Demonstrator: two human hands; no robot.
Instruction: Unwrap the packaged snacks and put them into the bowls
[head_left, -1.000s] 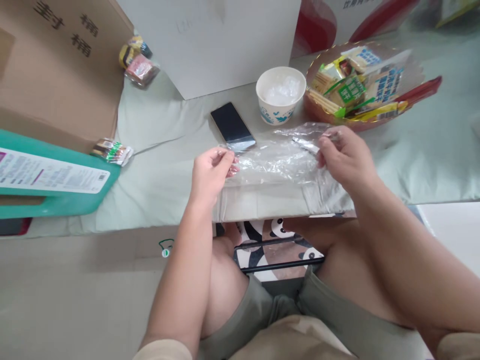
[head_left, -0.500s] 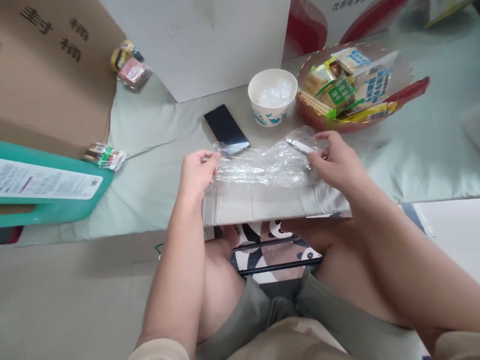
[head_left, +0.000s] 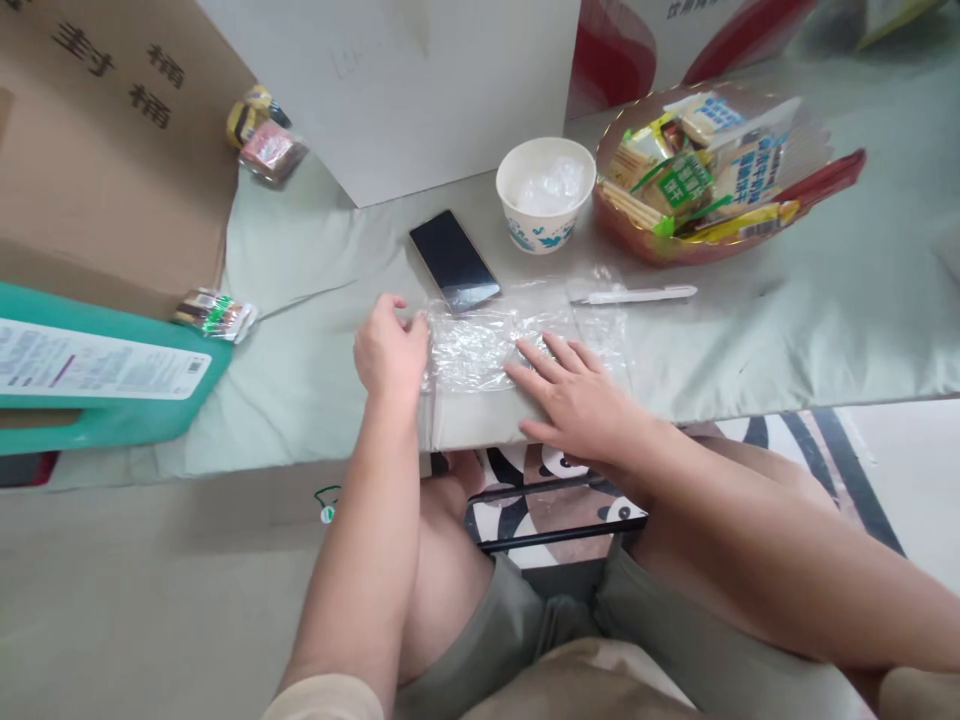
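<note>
A crinkled clear plastic bag or film (head_left: 480, 352) lies near the table's front edge. My left hand (head_left: 391, 345) is closed at its left end, fingers curled on the edge. My right hand (head_left: 581, 395) rests open, palm down with fingers spread, on the right part of the plastic. A slim white tool (head_left: 637, 295), like a pen or craft knife, lies just beyond my right hand, its thin tip over the plastic. Behind the plastic, touching or nearly touching it, is a dark-screened phone (head_left: 454, 260).
A paper bowl (head_left: 544, 225) holding crumpled clear plastic stands behind, beside a basket (head_left: 622, 220) of wrapped snacks. A white box (head_left: 420, 90), a brown carton (head_left: 112, 170) and a green container (head_left: 142, 420) border the workspace. Small wrapped snacks (head_left: 217, 314) lie at left.
My right hand has let go of the white tool, which now lies on the table, and has moved nearer and left onto the plastic. The plastic lies flatter; my left hand stays at its left end.
</note>
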